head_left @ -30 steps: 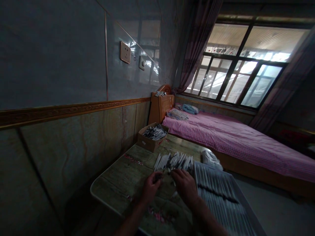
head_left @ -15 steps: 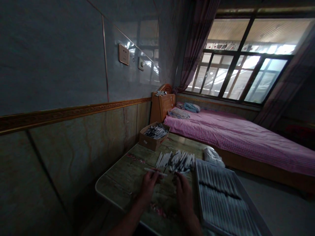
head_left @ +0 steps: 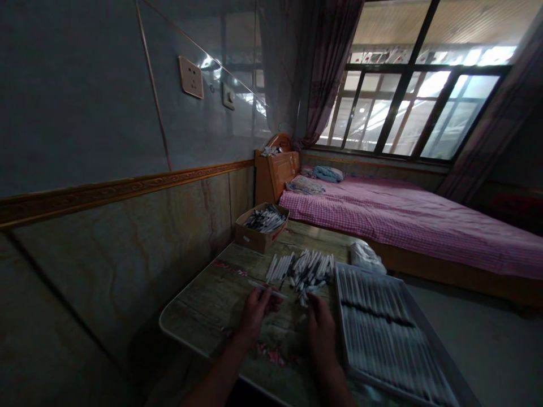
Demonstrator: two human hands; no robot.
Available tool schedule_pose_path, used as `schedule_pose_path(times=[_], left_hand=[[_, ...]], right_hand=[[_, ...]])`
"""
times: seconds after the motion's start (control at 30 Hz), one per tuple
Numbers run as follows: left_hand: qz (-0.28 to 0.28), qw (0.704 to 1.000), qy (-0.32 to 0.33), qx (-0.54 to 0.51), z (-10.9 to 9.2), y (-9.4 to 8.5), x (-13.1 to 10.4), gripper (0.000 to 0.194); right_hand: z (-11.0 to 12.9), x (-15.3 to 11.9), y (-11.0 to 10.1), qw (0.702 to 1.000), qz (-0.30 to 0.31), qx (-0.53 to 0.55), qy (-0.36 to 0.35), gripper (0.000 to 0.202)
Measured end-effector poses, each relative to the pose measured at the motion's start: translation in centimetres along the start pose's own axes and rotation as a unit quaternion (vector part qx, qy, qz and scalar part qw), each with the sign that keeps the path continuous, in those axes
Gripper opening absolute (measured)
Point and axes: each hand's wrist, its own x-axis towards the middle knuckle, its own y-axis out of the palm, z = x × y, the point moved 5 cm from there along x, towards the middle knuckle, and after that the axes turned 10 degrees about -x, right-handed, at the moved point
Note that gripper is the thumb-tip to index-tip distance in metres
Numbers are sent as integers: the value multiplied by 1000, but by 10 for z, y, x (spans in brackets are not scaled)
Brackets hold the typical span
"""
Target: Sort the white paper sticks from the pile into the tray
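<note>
My left hand (head_left: 257, 308) pinches a thin white pen (head_left: 278, 293), which lies across the fingers above the table. To its right, my right hand (head_left: 319, 319) is curled at the near edge of a loose pile of white and dark pens (head_left: 309, 270); whatever its fingertips grip is too small and dark to make out. A row of white pens (head_left: 279, 267) lies side by side left of the pile. Right of my right hand is a grey tray (head_left: 345, 339) with rows of pens in it.
An open cardboard box (head_left: 254, 239) full of pens stands on the table (head_left: 199, 311) against the wall. A clear plastic bag (head_left: 365, 257) lies behind the tray. Beyond the table is a bed (head_left: 373, 212) with a pink cover.
The view has shifted slightly. My right hand has moved a little to the right and its fingers look more curled. My left hand keeps the pen.
</note>
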Motion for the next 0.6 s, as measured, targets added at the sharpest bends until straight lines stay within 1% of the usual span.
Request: schedule_pose_path(times=[0.07, 0.17, 0.23, 0.33, 0.4, 0.5, 0.6], left_hand=[[-9, 1000, -3, -7, -2, 0, -1, 49], [-26, 1000, -9, -15, -4, 0, -3, 50], [-33, 999, -11, -24, -5, 0, -4, 49], [-42, 998, -9, -50, -7, -2, -4, 47], [-45, 996, -5, -75, -8, -3, -3, 45], [-55, 992, -8, -115, -9, -3, -2, 41], [-91, 983, -16, -160, -9, -6, 0, 30]], right_hand=[[-2, -3, -7, 999, -2, -37, -25, 32], [5, -9, -10, 991, 45, -117, -54, 30], [13, -13, -8, 981, 80, -162, -76, 30], [23, -16, -4, 965, 112, -214, -103, 24], [23, -16, -3, 956, 113, -250, -101, 21], [20, -13, -6, 946, 91, -301, -75, 23], [28, -6, -7, 941, 83, -319, -73, 24]])
